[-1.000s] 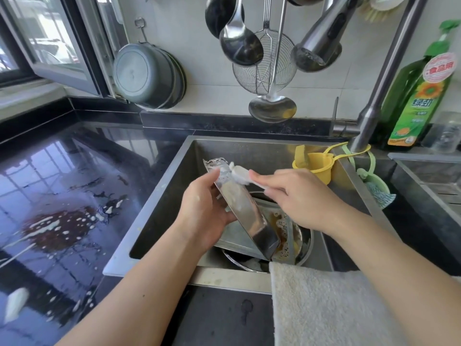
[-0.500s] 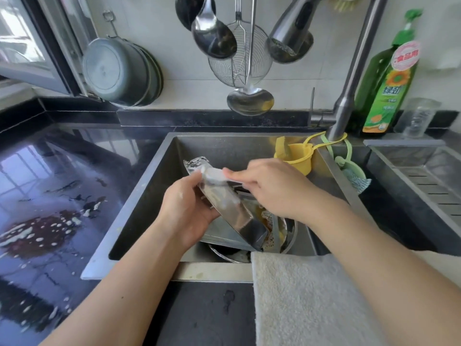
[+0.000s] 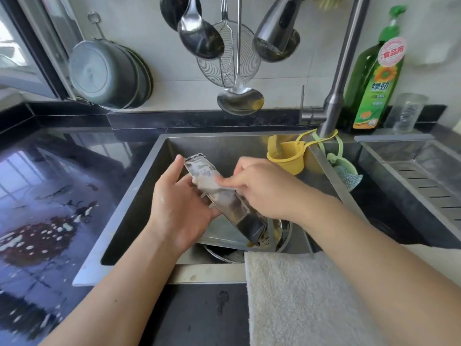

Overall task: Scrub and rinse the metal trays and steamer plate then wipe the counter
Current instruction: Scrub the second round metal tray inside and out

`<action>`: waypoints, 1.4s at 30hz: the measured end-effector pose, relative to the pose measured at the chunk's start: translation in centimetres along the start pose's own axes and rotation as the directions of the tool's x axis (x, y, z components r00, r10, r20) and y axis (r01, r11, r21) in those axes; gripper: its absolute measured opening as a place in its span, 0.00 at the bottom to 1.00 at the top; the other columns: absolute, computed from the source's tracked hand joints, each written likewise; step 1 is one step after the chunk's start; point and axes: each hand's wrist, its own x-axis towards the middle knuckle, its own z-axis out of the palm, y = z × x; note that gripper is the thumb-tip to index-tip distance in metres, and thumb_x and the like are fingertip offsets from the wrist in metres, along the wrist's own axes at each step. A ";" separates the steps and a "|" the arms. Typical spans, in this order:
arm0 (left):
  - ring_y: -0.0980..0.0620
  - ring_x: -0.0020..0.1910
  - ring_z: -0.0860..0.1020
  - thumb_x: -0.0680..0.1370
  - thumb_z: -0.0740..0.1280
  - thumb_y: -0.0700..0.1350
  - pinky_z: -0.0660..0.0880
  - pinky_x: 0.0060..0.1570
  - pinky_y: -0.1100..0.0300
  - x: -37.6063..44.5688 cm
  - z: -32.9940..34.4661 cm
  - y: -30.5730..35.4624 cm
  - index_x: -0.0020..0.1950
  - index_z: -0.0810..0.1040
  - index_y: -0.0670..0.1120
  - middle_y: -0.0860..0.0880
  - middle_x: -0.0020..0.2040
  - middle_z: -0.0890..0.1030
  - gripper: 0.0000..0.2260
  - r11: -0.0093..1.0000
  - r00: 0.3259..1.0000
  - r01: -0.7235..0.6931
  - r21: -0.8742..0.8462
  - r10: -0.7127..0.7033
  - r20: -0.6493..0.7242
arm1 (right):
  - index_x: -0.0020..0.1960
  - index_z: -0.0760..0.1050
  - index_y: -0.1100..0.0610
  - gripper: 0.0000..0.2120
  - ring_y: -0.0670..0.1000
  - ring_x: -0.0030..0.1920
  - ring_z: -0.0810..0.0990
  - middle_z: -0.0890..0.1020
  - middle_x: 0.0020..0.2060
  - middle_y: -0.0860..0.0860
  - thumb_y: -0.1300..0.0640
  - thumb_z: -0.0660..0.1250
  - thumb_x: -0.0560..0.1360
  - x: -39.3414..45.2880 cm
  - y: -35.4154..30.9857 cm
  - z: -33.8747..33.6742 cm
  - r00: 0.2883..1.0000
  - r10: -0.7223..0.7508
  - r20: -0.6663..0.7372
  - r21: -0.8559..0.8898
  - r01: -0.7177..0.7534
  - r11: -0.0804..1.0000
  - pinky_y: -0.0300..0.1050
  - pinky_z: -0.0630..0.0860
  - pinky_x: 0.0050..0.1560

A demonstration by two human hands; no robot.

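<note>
1. Head view, hands: my left hand (image 3: pixel 180 211) grips a metal tray (image 3: pixel 224 198) from behind and below, thumb raised along its upper left edge, fingers curled under it.
2. My right hand (image 3: pixel 264 189) pinches a pale scrubbing pad (image 3: pixel 214 183) and presses it flat on the tray's soapy face; the fingers are curled around the pad.
3. I note the tray is held on edge, tilted, upper end toward the back of the sink (image 3: pixel 139 196), lower end down near the dishes. White foam covers its upper half.
4. Below the tray lie a second flat metal tray (image 3: pixel 224 233) and a round metal vessel (image 3: pixel 284 233) with brownish residue; I cannot tell whether the steamer plate is among them.
5. Head view, surroundings: a folded towel (image 3: pixel 299 300) hangs over the front rim of the sink, under my right forearm.
6. I see the black counter (image 3: pixel 50 196) left of the sink, wet, with a brown spill flecked with white foam.
7. A yellow cup (image 3: pixel 287 156) hangs at the base of the tap (image 3: pixel 341 71), inside the sink's right rear corner.
8. A green detergent bottle (image 3: pixel 374 78) stands behind the tap, with a clear glass (image 3: pixel 406 113) beside it.
9. Ladles (image 3: pixel 199 36) and a wire skimmer (image 3: pixel 227 66) hang on the wall above the sink; stacked metal basins (image 3: pixel 109 73) hang to the left.
</note>
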 end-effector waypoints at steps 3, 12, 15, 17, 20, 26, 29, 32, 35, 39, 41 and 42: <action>0.34 0.66 0.79 0.82 0.63 0.60 0.77 0.64 0.37 -0.1 -0.1 0.6 0.73 0.73 0.37 0.36 0.70 0.76 0.30 0.996 0.994 -0.079 -0.030 0.077 -0.078 | 0.69 0.74 0.34 0.23 0.51 0.48 0.75 0.72 0.46 0.43 0.59 0.62 0.83 -1.5 0.8 -1.4 0.977 0.014 0.213 -0.096 0.007 0.995 0.59 0.76 0.52; 0.37 0.70 0.76 0.83 0.61 0.58 0.73 0.71 0.46 -0.4 0.9 -0.7 0.75 0.71 0.34 0.34 0.69 0.76 0.31 0.996 0.999 -0.054 0.073 0.054 0.002 | 0.75 0.64 0.33 0.26 0.55 0.50 0.76 0.69 0.45 0.45 0.57 0.58 0.83 -0.3 -0.9 0.0 0.997 0.056 0.048 -0.069 -0.053 0.996 0.53 0.74 0.47; 0.38 0.69 0.77 0.81 0.62 0.57 0.75 0.69 0.45 -0.2 0.3 0.3 0.73 0.72 0.33 0.37 0.65 0.78 0.31 0.987 0.989 -0.137 -0.085 0.132 -0.061 | 0.72 0.68 0.30 0.22 0.52 0.46 0.77 0.71 0.42 0.42 0.53 0.58 0.84 -1.4 0.3 -1.1 0.982 0.059 0.179 0.015 -0.062 0.998 0.54 0.77 0.48; 0.39 0.67 0.79 0.82 0.62 0.56 0.75 0.69 0.43 -0.2 0.1 0.4 0.72 0.73 0.34 0.39 0.62 0.80 0.29 0.985 0.988 -0.139 -0.102 0.131 -0.083 | 0.70 0.68 0.27 0.19 0.53 0.44 0.78 0.72 0.41 0.43 0.50 0.57 0.85 -1.6 1.1 -1.4 0.973 0.061 0.221 0.010 -0.065 0.998 0.57 0.78 0.46; 0.36 0.65 0.79 0.83 0.61 0.58 0.73 0.68 0.36 -0.2 0.5 -0.3 0.66 0.77 0.38 0.38 0.61 0.80 0.24 0.998 0.999 -0.009 0.061 0.012 -0.051 | 0.68 0.71 0.28 0.20 0.51 0.43 0.78 0.71 0.40 0.40 0.52 0.58 0.85 -1.3 1.2 -0.9 0.985 0.055 0.165 0.018 -0.058 0.998 0.57 0.78 0.45; 0.34 0.65 0.80 0.82 0.61 0.56 0.72 0.70 0.36 -0.2 0.3 0.1 0.72 0.73 0.35 0.34 0.67 0.79 0.28 0.998 0.992 -0.059 0.016 0.060 -0.107 | 0.51 0.84 0.47 0.06 0.47 0.39 0.80 0.82 0.39 0.44 0.55 0.69 0.80 -0.7 0.8 -0.8 0.981 0.183 0.064 0.112 -0.189 0.976 0.49 0.79 0.43; 0.36 0.64 0.81 0.83 0.60 0.53 0.73 0.70 0.39 -0.4 0.0 0.5 0.71 0.74 0.36 0.36 0.65 0.82 0.25 0.993 0.984 -0.112 -0.031 0.107 -0.140 | 0.44 0.83 0.51 0.06 0.44 0.30 0.77 0.81 0.28 0.43 0.55 0.70 0.79 -1.6 1.4 -2.0 0.930 0.258 0.263 0.064 -0.283 0.957 0.40 0.73 0.33; 0.38 0.65 0.81 0.83 0.59 0.53 0.72 0.71 0.40 -0.2 0.2 0.2 0.70 0.75 0.37 0.36 0.64 0.82 0.24 0.994 0.983 -0.098 0.052 0.105 -0.151 | 0.43 0.82 0.50 0.06 0.44 0.31 0.78 0.80 0.28 0.44 0.54 0.70 0.79 -1.9 1.2 -2.2 0.927 0.272 0.259 0.045 -0.293 0.955 0.39 0.72 0.32; 0.37 0.65 0.80 0.84 0.58 0.53 0.72 0.72 0.42 -0.1 0.8 -0.3 0.69 0.77 0.35 0.35 0.62 0.82 0.25 0.983 0.989 -0.054 0.178 0.077 -0.127 | 0.45 0.80 0.50 0.04 0.47 0.37 0.80 0.81 0.36 0.45 0.54 0.71 0.79 -0.8 0.6 -1.1 0.969 0.246 0.034 0.153 -0.248 0.957 0.46 0.76 0.39; 0.36 0.69 0.77 0.83 0.59 0.54 0.70 0.73 0.41 -0.1 0.7 -0.5 0.69 0.77 0.35 0.35 0.68 0.79 0.25 0.985 0.990 -0.064 0.162 0.083 -0.116 | 0.45 0.77 0.49 0.05 0.50 0.40 0.79 0.80 0.39 0.46 0.54 0.69 0.80 -0.2 0.0 0.1 0.972 0.221 -0.075 0.195 -0.203 0.960 0.48 0.77 0.41; 0.36 0.70 0.76 0.81 0.61 0.54 0.68 0.74 0.39 0.1 0.1 -0.1 0.70 0.76 0.34 0.35 0.69 0.77 0.27 0.994 0.987 -0.081 0.071 0.090 -0.135 | 0.42 0.76 0.47 0.08 0.50 0.40 0.79 0.80 0.40 0.47 0.54 0.69 0.80 -0.8 0.3 -0.1 0.966 0.244 0.082 0.128 -0.253 0.959 0.47 0.75 0.38; 0.35 0.71 0.75 0.81 0.61 0.54 0.68 0.74 0.38 0.2 -0.2 0.1 0.70 0.76 0.35 0.35 0.70 0.77 0.27 0.995 0.984 -0.095 0.040 0.100 -0.151 | 0.41 0.76 0.47 0.08 0.50 0.39 0.79 0.81 0.40 0.47 0.54 0.70 0.79 -1.1 0.4 -0.2 0.948 0.262 0.179 0.057 -0.276 0.960 0.47 0.75 0.37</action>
